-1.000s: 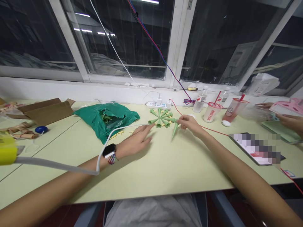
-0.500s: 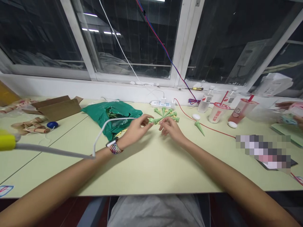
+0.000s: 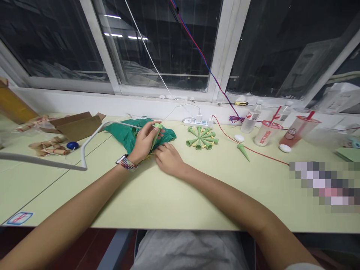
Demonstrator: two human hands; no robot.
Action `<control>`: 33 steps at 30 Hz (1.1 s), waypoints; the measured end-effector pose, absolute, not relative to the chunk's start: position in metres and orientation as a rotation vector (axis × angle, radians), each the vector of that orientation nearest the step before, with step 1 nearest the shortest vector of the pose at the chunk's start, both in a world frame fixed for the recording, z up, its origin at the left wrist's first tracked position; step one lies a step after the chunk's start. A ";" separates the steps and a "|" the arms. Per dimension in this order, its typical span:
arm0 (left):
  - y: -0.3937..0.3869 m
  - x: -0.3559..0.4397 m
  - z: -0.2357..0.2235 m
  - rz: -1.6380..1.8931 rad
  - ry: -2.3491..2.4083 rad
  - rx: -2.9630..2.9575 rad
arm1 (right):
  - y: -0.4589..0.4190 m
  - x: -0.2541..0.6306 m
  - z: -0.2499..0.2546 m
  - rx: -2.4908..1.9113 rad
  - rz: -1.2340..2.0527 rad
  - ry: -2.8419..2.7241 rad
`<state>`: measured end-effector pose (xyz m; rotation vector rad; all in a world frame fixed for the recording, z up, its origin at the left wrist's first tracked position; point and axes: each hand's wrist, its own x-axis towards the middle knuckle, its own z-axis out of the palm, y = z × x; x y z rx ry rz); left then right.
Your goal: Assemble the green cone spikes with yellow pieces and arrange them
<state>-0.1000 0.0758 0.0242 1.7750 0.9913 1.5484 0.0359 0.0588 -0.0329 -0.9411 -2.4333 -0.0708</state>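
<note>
My left hand (image 3: 144, 141) is closed around a green plastic spike (image 3: 158, 126), its wide end up, over the near side of a green plastic bag (image 3: 118, 132). Close beside it, my right hand (image 3: 169, 159) reaches down at the bag's near edge with fingers bent together; the fingertips are hidden and I cannot make out what they hold. Small yellow pieces (image 3: 149, 157) lie by the bag under my hands. To the right, several green spikes (image 3: 199, 144) with yellow pieces form a ring, points inward. One single green spike (image 3: 243, 153) lies apart.
A white power strip (image 3: 194, 123) stands behind the ring, and a red cable (image 3: 261, 154) crosses rightward. Drink cups (image 3: 266, 134), bottles (image 3: 251, 119) and white egg-shaped objects (image 3: 239, 138) are at the right. A grey tube (image 3: 50, 159), cardboard (image 3: 80, 129) and wooden toys (image 3: 52, 146) are at the left.
Both hands have moved left from the ring of spikes to the green bag. A green spike is now upright in my left hand. The ring is uncovered, and the view has shifted slightly.
</note>
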 end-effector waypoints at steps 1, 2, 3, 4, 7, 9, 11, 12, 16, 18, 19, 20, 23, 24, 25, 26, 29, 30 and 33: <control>0.076 -0.100 0.023 1.548 0.985 1.742 | 0.063 0.031 -0.033 -0.958 -0.095 -2.442; 0.077 -0.100 0.023 1.548 0.974 1.709 | 0.065 0.027 -0.033 -0.981 -0.115 -2.445; 0.077 -0.100 0.022 1.546 0.962 1.676 | 0.068 0.025 -0.033 -1.005 -0.130 -2.443; 0.078 -0.100 0.022 1.542 0.951 1.643 | 0.069 0.024 -0.033 -1.026 -0.140 -2.440; 0.078 -0.099 0.020 1.515 0.925 1.557 | 0.068 0.027 -0.031 -1.046 -0.104 -2.417; 0.077 -0.098 0.020 1.496 0.891 1.505 | 0.065 0.032 -0.032 -1.046 -0.024 -2.379; 0.076 -0.096 0.021 1.479 0.845 1.456 | 0.062 0.040 -0.033 -1.030 0.081 -2.320; 0.076 -0.095 0.021 1.470 0.828 1.431 | 0.060 0.044 -0.035 -1.004 0.149 -2.285; 0.073 -0.091 0.025 1.466 0.810 1.364 | 0.054 0.064 -0.037 -0.832 0.461 -2.072; 0.071 -0.089 0.026 1.461 0.807 1.392 | 0.049 0.078 -0.035 -0.797 0.537 -1.930; 0.069 -0.088 0.025 1.447 0.812 1.424 | 0.047 0.086 -0.035 -0.800 0.561 -1.860; 0.068 -0.088 0.024 1.426 0.822 1.464 | 0.044 0.095 -0.034 -0.815 0.584 -1.791; 0.065 -0.084 0.020 1.363 0.874 1.594 | 0.032 0.123 -0.033 -0.866 0.701 -1.619; 0.064 -0.082 0.018 1.344 0.898 1.638 | 0.028 0.132 -0.033 -0.876 0.753 -1.573; 0.062 -0.080 0.017 1.319 0.927 1.688 | 0.025 0.139 -0.032 -0.884 0.806 -1.530; 0.060 -0.077 0.015 1.289 0.962 1.741 | 0.021 0.145 -0.032 -0.890 0.862 -1.487; 0.049 -0.065 0.010 1.183 1.040 1.889 | 0.014 0.151 -0.027 -0.868 1.003 -1.370; 0.045 -0.060 0.009 1.151 1.040 1.909 | 0.012 0.150 -0.024 -0.848 1.032 -1.342; 0.031 -0.048 0.007 1.060 0.995 1.909 | 0.008 0.143 -0.019 -0.787 1.042 -1.328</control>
